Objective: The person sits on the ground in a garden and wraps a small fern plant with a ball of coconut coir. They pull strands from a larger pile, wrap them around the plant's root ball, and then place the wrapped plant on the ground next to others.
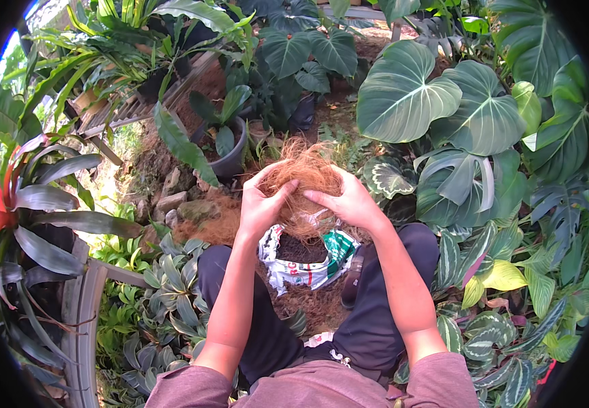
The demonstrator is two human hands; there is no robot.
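Between my two hands is a loose clump of brown coconut fibre [307,176], held up in front of me. My left hand [268,196] grips its left side, with the thumb pressed on the front. On the right side, my right hand [348,199] holds it the same way. Below the clump lies an opened white and green plastic bag [307,273] with printing on it and dark potting soil [302,250] inside. More coconut fibre [213,219] is heaped on the ground to the left of the bag.
A grey plant pot [230,150] with a leafy plant stands beyond my left hand. Stones [172,201] lie left of the fibre heap. Large philodendron leaves [409,94] reach in from the right. A red-centred bromeliad [3,211] and a curved metal rail [83,316] are at the left.
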